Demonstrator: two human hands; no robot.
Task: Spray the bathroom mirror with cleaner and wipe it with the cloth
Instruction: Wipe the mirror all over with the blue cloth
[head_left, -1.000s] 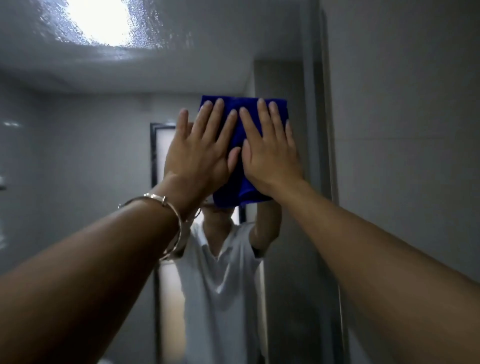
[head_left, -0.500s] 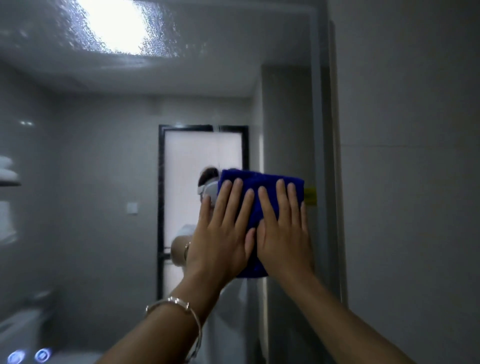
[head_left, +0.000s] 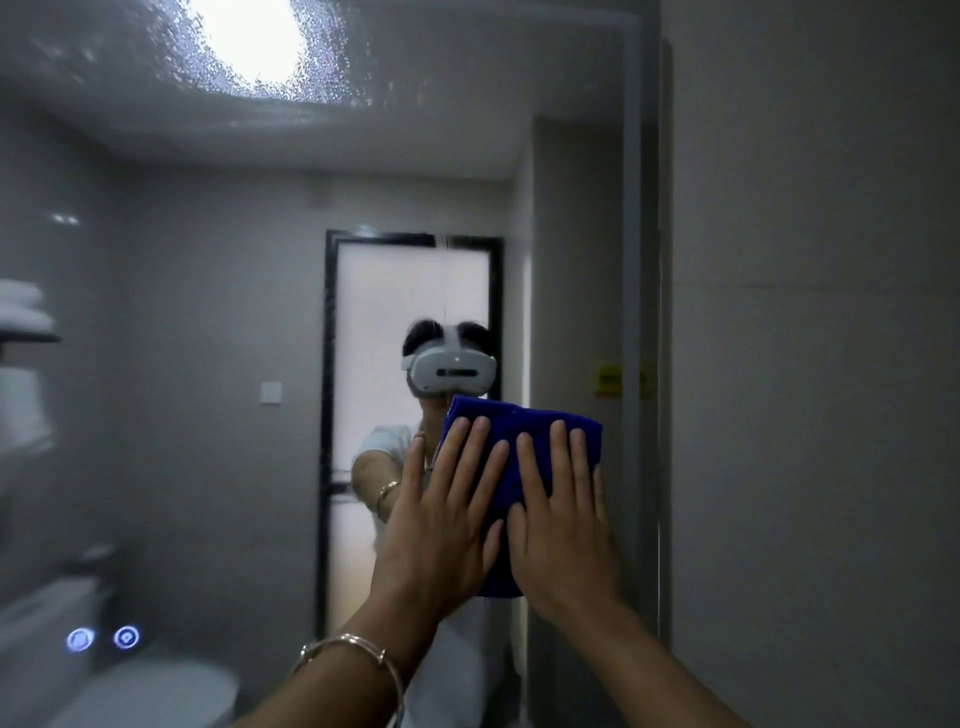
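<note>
Your blue cloth (head_left: 527, 415) is soft and light, folded into a thick pad. It has no stiffness of its own, so I'd expect it to bunch or slip on the wet glass unless you hold it flat. Broad palm pressure spread over the pad suits it better than a pinch at a corner.

Your left grip (head_left: 441, 525) lies flat with its fingers straight and slightly spread. Most of the fingertips rest on the cloth's left part. The outermost finger sits just off the cloth's edge, apparently on bare glass. Your right grip (head_left: 563, 535) is equally flat, with straight fingers covering the cloth's right part and the thumb just beside the left thumb. Neither grip curls round anything; both simply press the cloth against the bathroom mirror (head_left: 208, 312).

The cloth is pinned under both grips, and the mirror's right edge (head_left: 631, 312) is just to the right of your right grip. Spray droplets (head_left: 322, 67) cling to the glass high above both grips, so that patch looks unwiped. What looks like a thin drip (head_left: 444, 312) runs down toward the cloth's top left corner.
</note>
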